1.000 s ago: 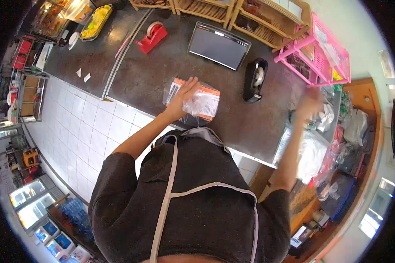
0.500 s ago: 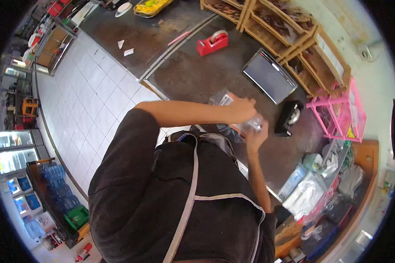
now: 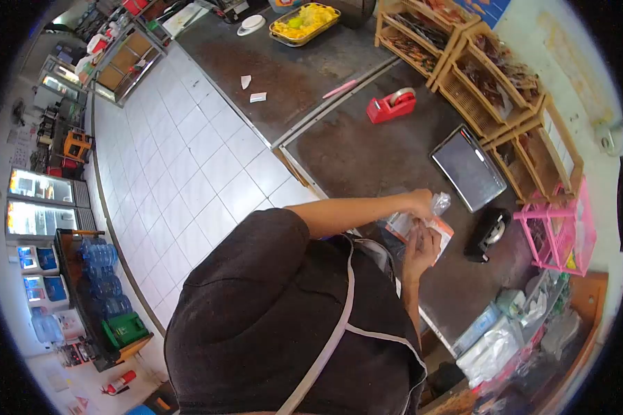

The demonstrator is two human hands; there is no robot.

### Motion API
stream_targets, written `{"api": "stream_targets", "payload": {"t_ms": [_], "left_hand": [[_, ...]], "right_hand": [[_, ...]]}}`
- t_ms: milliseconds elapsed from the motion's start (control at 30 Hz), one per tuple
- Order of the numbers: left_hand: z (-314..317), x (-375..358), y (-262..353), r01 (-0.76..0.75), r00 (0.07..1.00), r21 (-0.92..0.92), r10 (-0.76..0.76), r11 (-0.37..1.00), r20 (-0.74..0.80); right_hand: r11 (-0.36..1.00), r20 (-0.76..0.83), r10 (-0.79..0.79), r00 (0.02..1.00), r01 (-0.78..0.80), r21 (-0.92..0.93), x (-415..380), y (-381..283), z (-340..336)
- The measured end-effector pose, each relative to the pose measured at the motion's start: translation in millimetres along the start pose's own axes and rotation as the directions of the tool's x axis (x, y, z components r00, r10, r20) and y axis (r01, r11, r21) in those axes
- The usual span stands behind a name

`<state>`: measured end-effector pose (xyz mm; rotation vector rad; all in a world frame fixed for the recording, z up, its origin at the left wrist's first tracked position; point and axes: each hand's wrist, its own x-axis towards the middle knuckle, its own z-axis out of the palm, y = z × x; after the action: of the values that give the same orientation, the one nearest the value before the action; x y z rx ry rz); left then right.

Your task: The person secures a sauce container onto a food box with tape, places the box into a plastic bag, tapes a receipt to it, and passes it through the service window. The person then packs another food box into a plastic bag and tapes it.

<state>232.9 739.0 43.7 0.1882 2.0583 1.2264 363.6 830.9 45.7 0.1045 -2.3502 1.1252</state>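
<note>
Both hands are at a clear plastic packet with an orange and white card or label (image 3: 441, 229), held above the dark counter. My left hand (image 3: 418, 203) reaches across from the left, its fingers closed on the packet's upper part, where crumpled clear plastic sticks out. Just below it, my right hand (image 3: 421, 254) is closed on the packet's lower part, fingers bent against it. The fingers partly hide the packet, and its contents cannot be made out. Beyond the hands lies a dark-screened tablet (image 3: 468, 168). Right of them stands a black device (image 3: 488, 235) with a shiny round part.
A red tape dispenser (image 3: 392, 106) and a pink pen-like stick (image 3: 340, 89) lie farther back on the counter (image 3: 339, 152). Wooden racks (image 3: 474, 83) and a pink plastic basket (image 3: 557, 232) line the wall side. Plastic bags (image 3: 493, 356) sit at lower right. A tray of yellow food (image 3: 304, 24) stands at the back.
The view has shifted, so the counter items appear farther right and lower. My right hand has moved from the gathered clear plastic onto the labelled part, and more of the orange and white shows.
</note>
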Motion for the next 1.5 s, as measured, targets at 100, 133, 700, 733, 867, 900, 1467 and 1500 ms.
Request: {"api": "stream_targets", "payload": {"t_ms": [100, 133, 700, 733, 867, 900, 1467, 1500], "left_hand": [[7, 10, -13, -0.159, 0.969, 0.188, 0.189, 0.969, -0.156], [1, 1, -8, -0.125, 0.986, 0.076, 0.133, 0.989, -0.098], [18, -17, -39, -0.399, 0.915, -0.247, 0.399, 0.883, -0.053], [18, -16, -41, -0.399, 0.915, -0.267, 0.399, 0.877, -0.057], [19, -18, -39, -0.410, 0.910, -0.299, 0.410, 0.862, -0.066], [19, -18, -39, -0.412, 0.908, -0.302, 0.415, 0.860, -0.058], [26, -23, -42, -0.602, 0.789, -0.338, 0.602, 0.723, -0.118], [18, -38, -31, -0.648, 0.757, -0.239, 0.647, 0.723, -0.093]], "right_hand": [[0.999, 0.027, -0.008, 1.000, 0.009, -0.049, 2, 13, -1], [0.996, 0.014, 0.077, 0.997, -0.077, 0.036, 5, 11, 1], [0.284, 0.240, 0.702, 0.670, -0.573, 0.769, 5, 23, -6], [0.317, 0.257, 0.671, 0.695, -0.583, 0.748, 5, 26, -4], [0.287, 0.260, 0.735, 0.627, -0.634, 0.718, 6, 20, -6], [0.290, 0.246, 0.729, 0.639, -0.613, 0.735, 5, 20, -4], [0.234, 0.173, 0.793, 0.584, -0.555, 0.798, 7, 21, -5], [0.182, 0.205, 0.829, 0.520, -0.598, 0.780, 14, 12, -12]]}}
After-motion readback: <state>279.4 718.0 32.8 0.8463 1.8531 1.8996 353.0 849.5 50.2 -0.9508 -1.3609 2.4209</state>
